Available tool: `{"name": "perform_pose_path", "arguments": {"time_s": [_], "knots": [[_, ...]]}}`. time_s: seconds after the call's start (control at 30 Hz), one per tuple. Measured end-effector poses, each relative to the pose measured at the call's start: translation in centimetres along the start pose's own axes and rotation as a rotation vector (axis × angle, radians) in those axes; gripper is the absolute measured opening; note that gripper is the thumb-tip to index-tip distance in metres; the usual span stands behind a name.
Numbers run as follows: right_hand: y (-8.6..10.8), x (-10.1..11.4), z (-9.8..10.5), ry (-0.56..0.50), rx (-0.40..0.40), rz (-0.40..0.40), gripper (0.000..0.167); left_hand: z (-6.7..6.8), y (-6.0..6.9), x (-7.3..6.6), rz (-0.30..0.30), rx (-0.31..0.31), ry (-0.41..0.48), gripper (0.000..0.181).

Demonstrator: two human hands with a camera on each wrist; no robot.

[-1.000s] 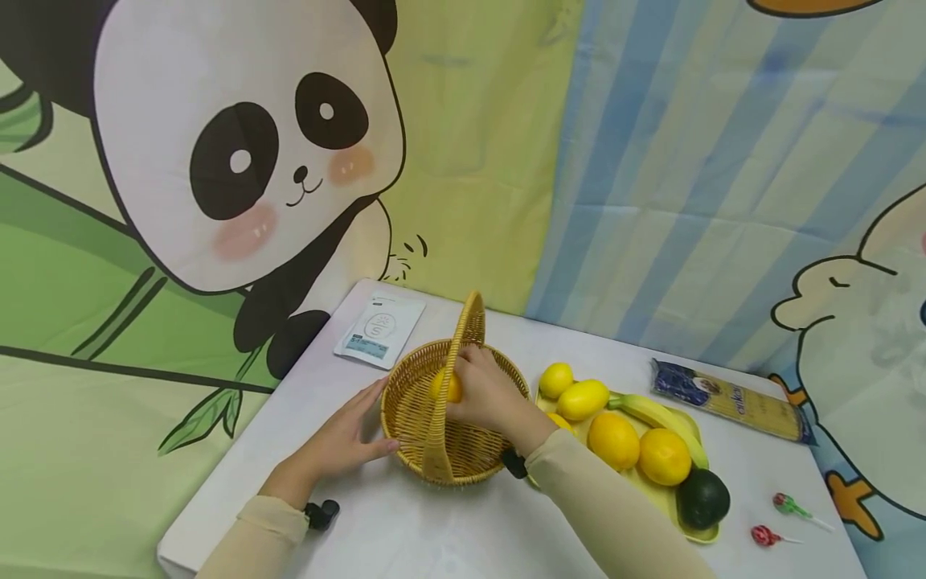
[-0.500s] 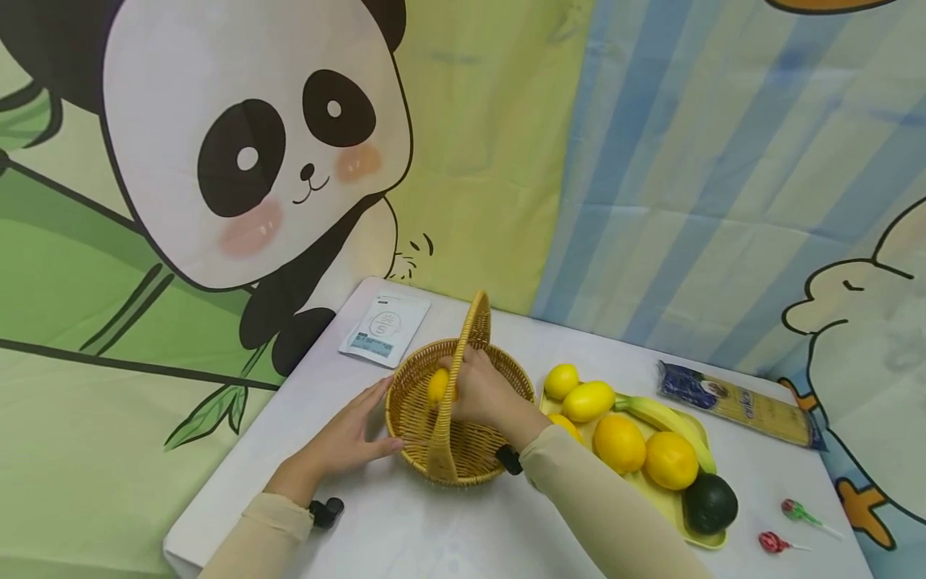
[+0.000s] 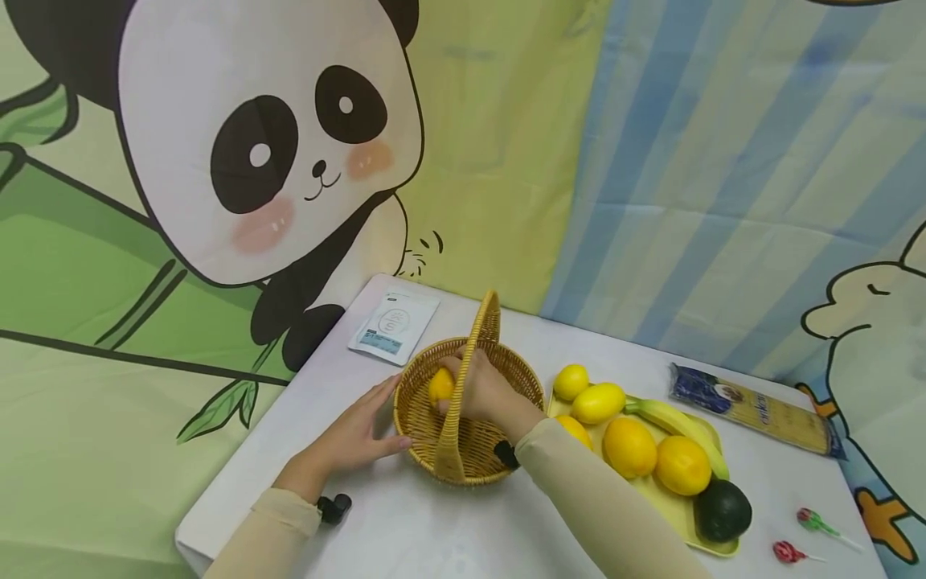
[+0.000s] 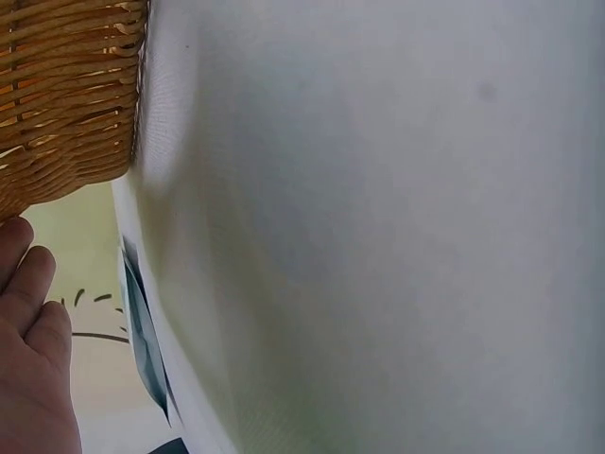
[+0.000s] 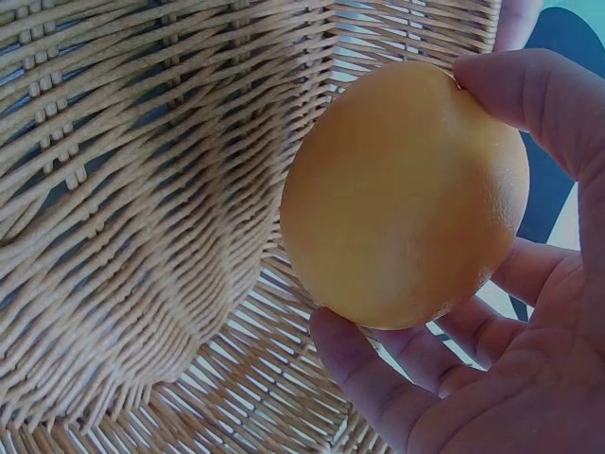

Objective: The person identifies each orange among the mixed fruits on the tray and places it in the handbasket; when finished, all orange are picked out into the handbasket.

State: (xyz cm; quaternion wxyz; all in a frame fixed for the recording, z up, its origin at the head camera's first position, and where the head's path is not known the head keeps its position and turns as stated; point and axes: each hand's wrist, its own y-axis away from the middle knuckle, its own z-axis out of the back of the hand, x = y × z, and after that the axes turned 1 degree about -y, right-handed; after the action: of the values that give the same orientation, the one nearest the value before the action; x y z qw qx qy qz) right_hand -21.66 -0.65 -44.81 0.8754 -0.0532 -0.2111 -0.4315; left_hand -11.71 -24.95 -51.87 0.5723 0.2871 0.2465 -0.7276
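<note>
In the head view a wicker basket [image 3: 531, 386] with a tall arched handle stands on the white table. My right hand [image 3: 486, 390] reaches inside it and grips an orange [image 3: 440, 388], partly hidden behind the handle. The right wrist view shows thumb and fingertips spread around the orange [image 5: 402, 194], with woven wall beside it. My left hand [image 3: 354, 434] lies along the basket's left side, fingers extended and thumb at the rim. In the left wrist view, its fingertips [image 4: 17, 232] meet the underside of the basket's weave [image 4: 71, 95].
Right of the basket, a yellow tray [image 3: 669, 511] bears lemons, oranges, a banana [image 3: 680, 430] and a dark avocado [image 3: 722, 511]. Beyond lies a packet of pasta [image 3: 755, 410]. Two lollipops [image 3: 787, 552] lie near the right edge, and a white pouch [image 3: 394, 326] at back left.
Inside the basket, my right hand has shifted the orange slightly left relative to the handle. The left hand keeps its place at the rim. The whole head view has drifted, scene moving rightward.
</note>
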Motion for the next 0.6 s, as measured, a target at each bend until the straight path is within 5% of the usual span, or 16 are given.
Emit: {"name": "perform_pose_path", "arguments": {"time_s": [0.6], "knots": [[-1.6, 0.3, -1.5, -0.006, 0.052, 0.000, 0.077, -0.1, 0.0, 0.2, 0.032, 0.008, 0.002, 0.112]]}}
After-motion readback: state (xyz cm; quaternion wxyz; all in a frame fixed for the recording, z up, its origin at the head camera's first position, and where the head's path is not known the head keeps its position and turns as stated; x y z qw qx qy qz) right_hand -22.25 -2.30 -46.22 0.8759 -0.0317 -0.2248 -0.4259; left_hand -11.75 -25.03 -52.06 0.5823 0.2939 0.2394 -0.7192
